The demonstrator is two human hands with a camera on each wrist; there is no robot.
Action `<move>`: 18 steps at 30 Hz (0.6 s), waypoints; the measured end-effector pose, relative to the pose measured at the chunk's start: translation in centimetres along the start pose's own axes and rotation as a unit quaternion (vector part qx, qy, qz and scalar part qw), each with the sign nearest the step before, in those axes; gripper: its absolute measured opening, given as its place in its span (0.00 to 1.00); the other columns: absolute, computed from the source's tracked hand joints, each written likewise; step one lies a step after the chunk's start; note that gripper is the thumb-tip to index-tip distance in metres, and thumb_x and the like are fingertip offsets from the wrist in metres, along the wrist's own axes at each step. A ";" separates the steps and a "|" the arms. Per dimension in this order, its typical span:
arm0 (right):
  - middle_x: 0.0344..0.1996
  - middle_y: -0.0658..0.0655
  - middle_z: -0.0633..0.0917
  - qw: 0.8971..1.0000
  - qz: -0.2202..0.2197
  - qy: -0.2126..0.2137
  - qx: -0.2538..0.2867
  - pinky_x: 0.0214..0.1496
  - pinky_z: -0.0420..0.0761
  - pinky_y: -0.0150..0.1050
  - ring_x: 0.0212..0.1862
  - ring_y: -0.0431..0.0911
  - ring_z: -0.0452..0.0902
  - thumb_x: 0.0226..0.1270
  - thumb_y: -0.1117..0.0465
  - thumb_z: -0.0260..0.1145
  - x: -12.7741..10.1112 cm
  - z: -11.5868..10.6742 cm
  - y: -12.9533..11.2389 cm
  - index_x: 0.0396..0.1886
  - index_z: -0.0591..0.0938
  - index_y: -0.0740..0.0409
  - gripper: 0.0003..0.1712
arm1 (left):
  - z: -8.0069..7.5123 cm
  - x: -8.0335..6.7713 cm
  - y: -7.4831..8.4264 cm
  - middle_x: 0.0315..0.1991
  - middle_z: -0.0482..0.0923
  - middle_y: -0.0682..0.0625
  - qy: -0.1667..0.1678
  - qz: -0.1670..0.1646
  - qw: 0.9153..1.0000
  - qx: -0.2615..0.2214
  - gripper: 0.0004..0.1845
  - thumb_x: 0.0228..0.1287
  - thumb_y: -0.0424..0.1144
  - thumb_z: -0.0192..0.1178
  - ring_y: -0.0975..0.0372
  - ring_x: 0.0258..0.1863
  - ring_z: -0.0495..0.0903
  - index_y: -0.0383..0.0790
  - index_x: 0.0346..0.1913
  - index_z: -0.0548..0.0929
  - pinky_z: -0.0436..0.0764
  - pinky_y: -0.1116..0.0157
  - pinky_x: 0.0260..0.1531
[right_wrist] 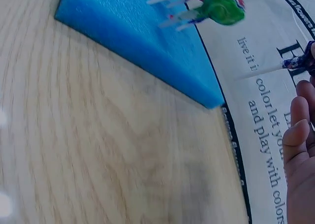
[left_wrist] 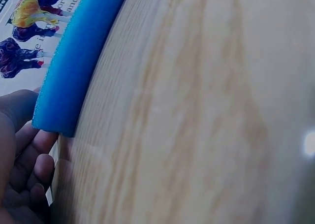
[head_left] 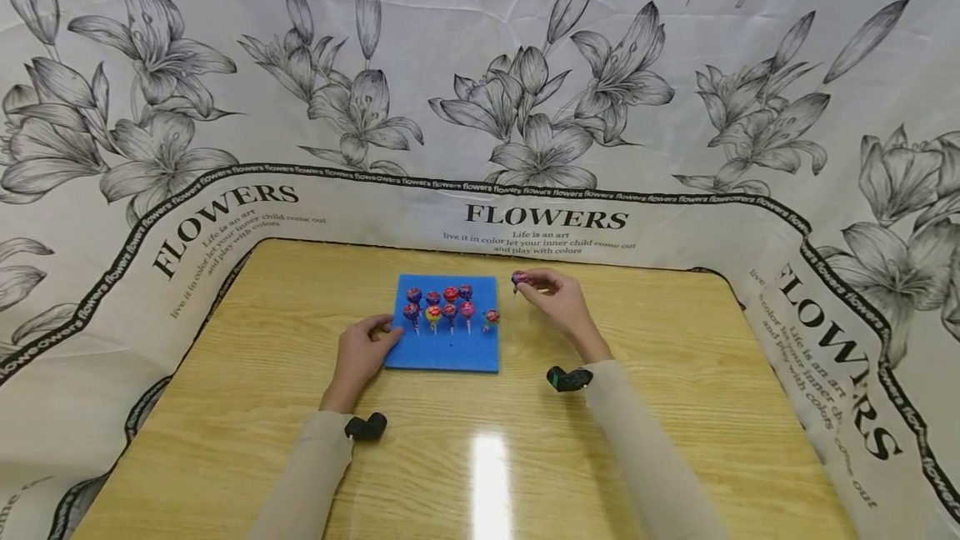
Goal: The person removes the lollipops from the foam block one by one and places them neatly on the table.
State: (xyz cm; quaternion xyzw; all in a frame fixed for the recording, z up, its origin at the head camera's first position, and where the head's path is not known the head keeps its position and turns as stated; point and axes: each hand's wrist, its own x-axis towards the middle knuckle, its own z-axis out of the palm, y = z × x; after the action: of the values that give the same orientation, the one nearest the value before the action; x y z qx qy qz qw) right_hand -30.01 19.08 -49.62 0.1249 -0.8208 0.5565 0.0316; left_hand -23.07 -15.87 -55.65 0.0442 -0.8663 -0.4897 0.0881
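A blue foam board [head_left: 442, 357] lies on the table with several wrapped lollipops standing in it, sticks down. My left hand [head_left: 362, 354] holds the board at its left edge; in the left wrist view the thumb lies over the foam [left_wrist: 74, 71] and the fingers are beside and below its corner. Beyond the board's right side, my right hand [head_left: 558, 302] pinches a dark purple-blue lollipop [head_left: 518, 277] by its wrapped head. Its white stick [right_wrist: 263, 73] points away from the fingers, apart from the foam. Nearest to it is a green-and-red lollipop [head_left: 492, 317] at the board's right edge.
The board stands on a light wood-grain table [head_left: 420, 457], toward its far side. Behind and around the table hangs a white cloth [head_left: 360, 215] printed with flowers and lettering. A bright light reflection [head_left: 491, 482] shows on the near tabletop.
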 end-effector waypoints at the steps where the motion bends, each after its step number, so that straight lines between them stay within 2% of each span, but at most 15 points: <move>1: 0.48 0.61 0.87 1.000 0.001 0.003 -0.002 0.48 0.81 0.30 0.47 0.45 0.83 0.71 0.52 0.71 -0.1 -0.4 0.1 0.56 0.86 0.58 0.20 | 0.0 0.0 0.0 0.41 0.87 0.45 -0.001 -0.001 1.000 0.001 0.20 0.67 0.44 0.71 0.61 0.31 0.74 0.36 0.56 0.87 0.72 0.68 0.31; 9: 0.48 0.61 0.88 0.999 0.007 0.016 -0.040 0.49 0.80 0.30 0.46 0.39 0.81 0.73 0.52 0.70 -1.0 -2.8 0.4 0.57 0.85 0.61 0.21 | -0.2 0.0 0.2 0.42 0.87 0.43 -0.012 0.005 1.000 0.013 0.20 0.69 0.42 0.69 0.61 0.31 0.74 0.33 0.57 0.86 0.71 0.68 0.31; 18: 0.51 0.62 0.87 0.998 0.031 0.025 -0.047 0.47 0.79 0.29 0.45 0.37 0.81 0.73 0.48 0.69 -2.0 -4.4 1.5 0.56 0.86 0.60 0.23 | -0.3 0.2 0.3 0.42 0.87 0.43 -0.022 0.011 1.000 0.017 0.20 0.70 0.42 0.69 0.61 0.32 0.75 0.32 0.58 0.86 0.72 0.68 0.31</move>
State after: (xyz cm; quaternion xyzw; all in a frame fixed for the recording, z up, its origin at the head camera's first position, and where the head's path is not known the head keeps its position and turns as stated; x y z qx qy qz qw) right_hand -28.80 23.99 -49.75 0.0841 -0.8487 0.5206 0.0410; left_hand -23.21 -15.98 -55.19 0.0254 -0.8767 -0.4746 0.0740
